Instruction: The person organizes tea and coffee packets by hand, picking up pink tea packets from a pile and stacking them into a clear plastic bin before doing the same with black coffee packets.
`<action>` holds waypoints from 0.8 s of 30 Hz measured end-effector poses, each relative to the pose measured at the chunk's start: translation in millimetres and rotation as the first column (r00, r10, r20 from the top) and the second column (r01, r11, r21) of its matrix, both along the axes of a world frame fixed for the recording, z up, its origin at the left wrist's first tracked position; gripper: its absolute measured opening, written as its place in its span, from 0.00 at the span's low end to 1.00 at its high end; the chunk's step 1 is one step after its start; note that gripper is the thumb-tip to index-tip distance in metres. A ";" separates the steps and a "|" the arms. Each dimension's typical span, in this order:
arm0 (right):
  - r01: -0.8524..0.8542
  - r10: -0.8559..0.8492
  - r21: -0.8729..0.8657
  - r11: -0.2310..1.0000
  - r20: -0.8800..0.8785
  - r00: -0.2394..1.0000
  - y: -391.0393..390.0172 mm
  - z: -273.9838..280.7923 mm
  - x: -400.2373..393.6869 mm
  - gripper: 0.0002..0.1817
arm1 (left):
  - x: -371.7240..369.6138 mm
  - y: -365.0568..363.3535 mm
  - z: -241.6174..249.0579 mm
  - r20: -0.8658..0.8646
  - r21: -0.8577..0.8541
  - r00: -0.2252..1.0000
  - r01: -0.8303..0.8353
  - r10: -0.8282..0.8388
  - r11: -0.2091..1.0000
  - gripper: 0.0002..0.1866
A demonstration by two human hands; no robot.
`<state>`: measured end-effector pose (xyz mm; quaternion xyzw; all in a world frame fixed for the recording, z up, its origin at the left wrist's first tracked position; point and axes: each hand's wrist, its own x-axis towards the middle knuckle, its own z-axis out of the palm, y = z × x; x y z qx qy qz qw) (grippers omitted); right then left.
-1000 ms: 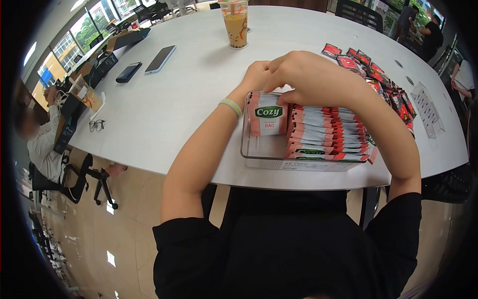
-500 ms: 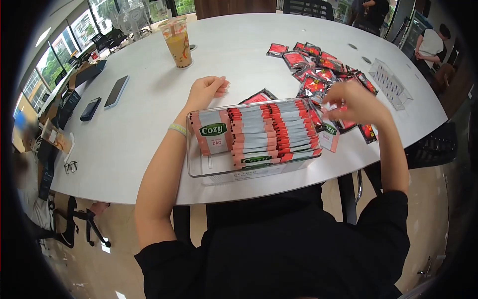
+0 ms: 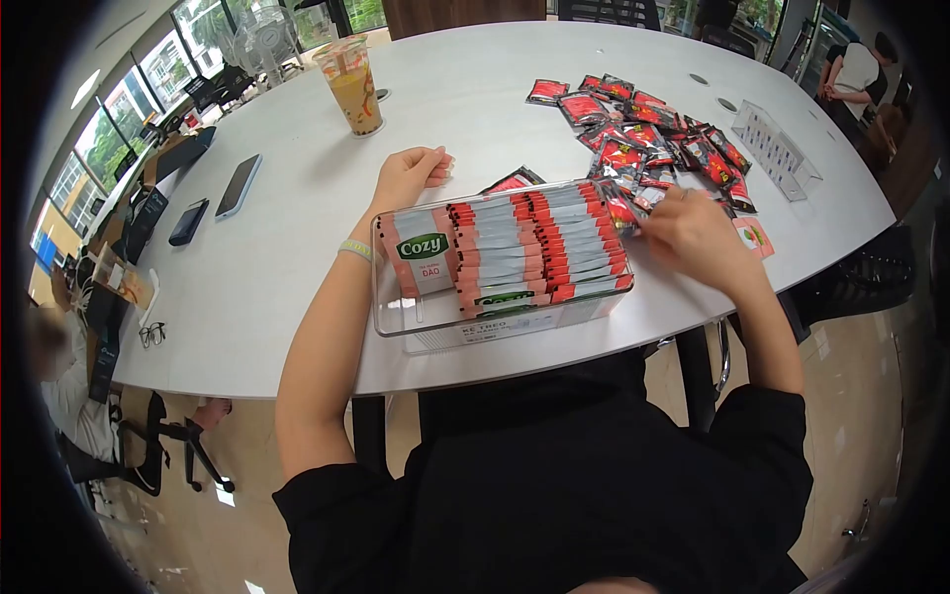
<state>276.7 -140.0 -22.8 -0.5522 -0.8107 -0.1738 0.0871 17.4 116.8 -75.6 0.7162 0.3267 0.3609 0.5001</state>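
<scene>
My left hand [image 3: 414, 176] rests on the table behind the clear plastic bin [image 3: 426, 328], its fingers curled in with nothing visible in them. Rows of red, pink and white Cozy sachets [image 3: 500, 247] stand packed in the bin; the left-hand one faces front and reads "ĐÀO". My right hand [image 3: 693, 236] is closed just past the bin's right side. Its fingertips meet the edge of a red-and-black sachet [image 3: 617, 206] at the bin's corner; what they grip is hidden. Behind it lies a loose pile of red-and-black sachets [image 3: 643, 139]. A pink sachet [image 3: 754, 238] lies right of that hand.
A drink cup [image 3: 353, 91] stands at the back left. A phone [image 3: 238, 185], a dark small case [image 3: 188, 222] and glasses [image 3: 152, 335] lie to the left. A clear acrylic holder [image 3: 777, 158] is at the right. Other people are at both edges of the view.
My right hand has come down and nearer, its fingers closing beside the bin. The Cozy sachet that lay beside the bin there no longer shows; a pink sachet now shows farther right. My left hand stays put.
</scene>
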 end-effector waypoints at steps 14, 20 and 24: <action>-0.079 0.174 0.158 0.984 -0.784 0.595 119.1 19.2 -36.1 0.09 | -3.6 -4.2 21.8 0.083 -0.320 0.951 0.310 -0.299 0.895 0.36; -0.194 0.196 0.107 0.975 -0.823 0.533 134.6 -0.1 -47.1 0.09 | 10.7 -22.6 28.6 0.134 -0.399 0.912 0.407 -0.387 0.821 0.30; -0.312 0.166 -0.039 0.949 -0.780 0.604 134.9 -2.1 -37.5 0.11 | 10.6 -18.9 23.4 0.236 -0.384 0.910 0.409 -0.340 0.828 0.18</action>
